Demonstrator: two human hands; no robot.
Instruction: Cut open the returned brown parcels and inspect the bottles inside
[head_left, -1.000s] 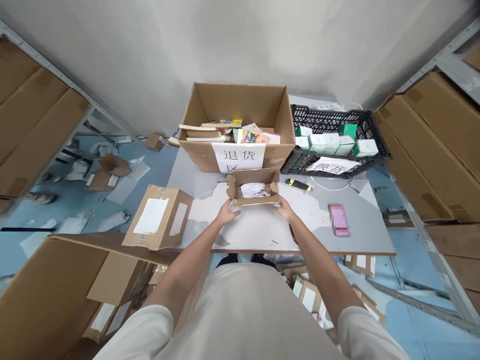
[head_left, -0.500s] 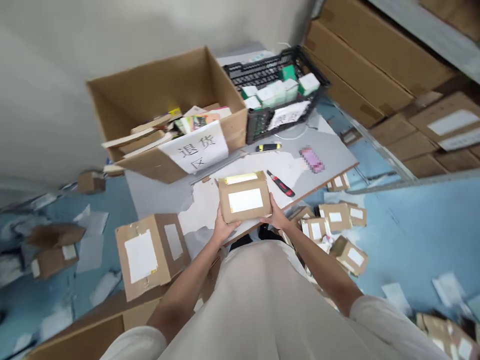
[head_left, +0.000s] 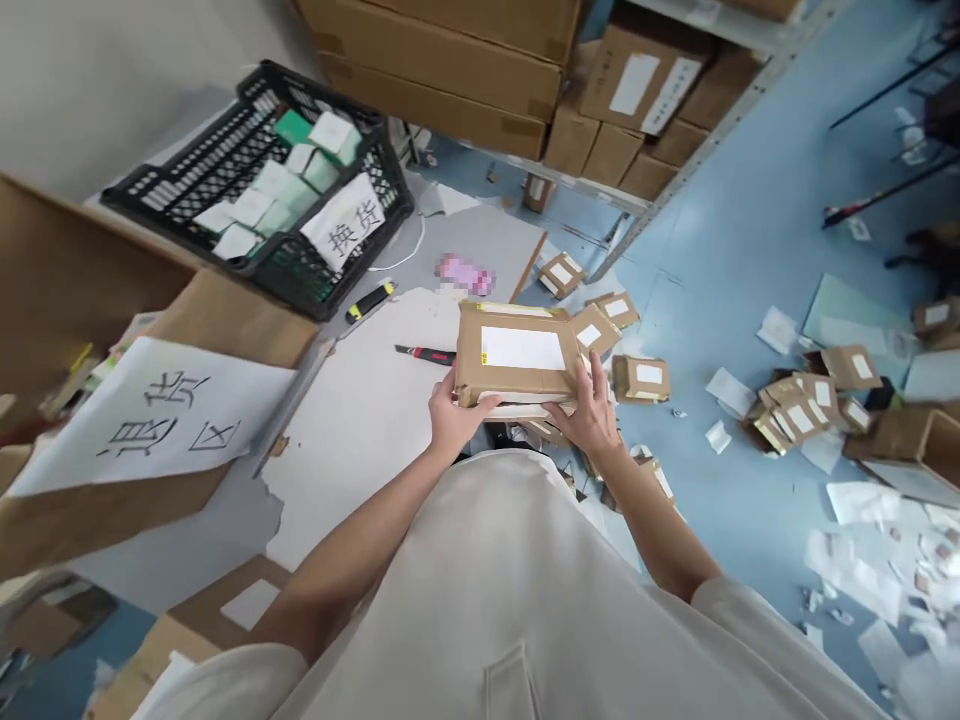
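Observation:
A small brown cardboard box [head_left: 517, 383] with a white label and yellow tape is held in front of my body, over the table's near right edge. My left hand [head_left: 455, 418] grips its left lower corner, thumb along the near side. At the right corner, my right hand [head_left: 590, 410] holds it with fingers up the side and thumb in front. The undersides of the box and some fingertips are hidden. Just left of the box lies a red and black utility knife [head_left: 426, 354], partly covered by it. A yellow and black cutter [head_left: 370, 301] rests farther back.
On the table [head_left: 352, 420] stand a black plastic crate [head_left: 259, 235] of green-white boxes and a large open carton [head_left: 262, 320] with a paper sign. A pixelated pink object [head_left: 465, 274] lies behind. Shelving [head_left: 637, 200] holds cartons; several parcels [head_left: 640, 378] lie on the floor.
My view and body have turned right. The box, still in both hands, now sits over the table's right edge with parcels on the floor behind it.

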